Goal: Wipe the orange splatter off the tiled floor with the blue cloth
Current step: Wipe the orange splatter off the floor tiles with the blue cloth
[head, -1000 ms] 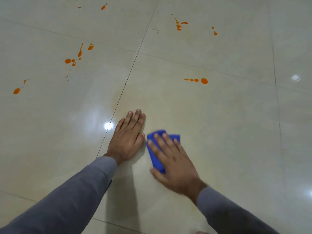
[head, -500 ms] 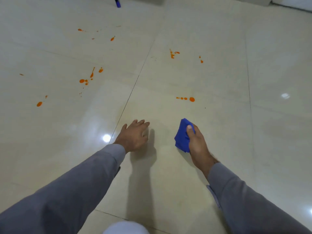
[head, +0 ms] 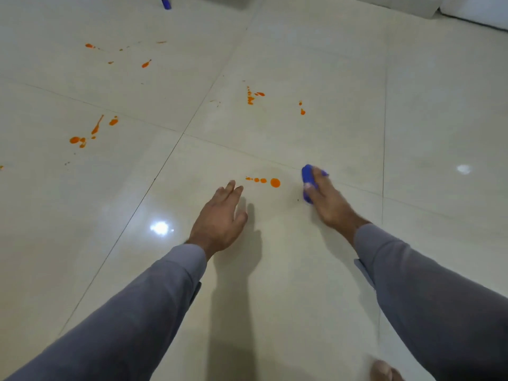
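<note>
My right hand (head: 327, 199) grips the bunched blue cloth (head: 307, 177) against the cream tiled floor (head: 275, 270). Just left of the cloth lies a short row of orange drops (head: 275, 182), the biggest one nearest the cloth. My left hand (head: 220, 218) is spread just above or on the floor, fingers apart, below that row. More orange splatter sits farther off: a cluster at centre (head: 250, 98), two drops to its right (head: 302, 111), streaks at the left (head: 94, 129) and small marks at the far left top (head: 146, 63).
A blue object (head: 165, 1) pokes in at the top edge. A white edge or wall base (head: 472, 12) runs across the top right corner. A bare toe or foot (head: 383, 371) shows at the bottom edge. Dark grout lines cross the tiles.
My right hand has carried the cloth forward and to the right, up beside the row of orange drops. My left hand has lifted and slid forward too. The view has moved forward.
</note>
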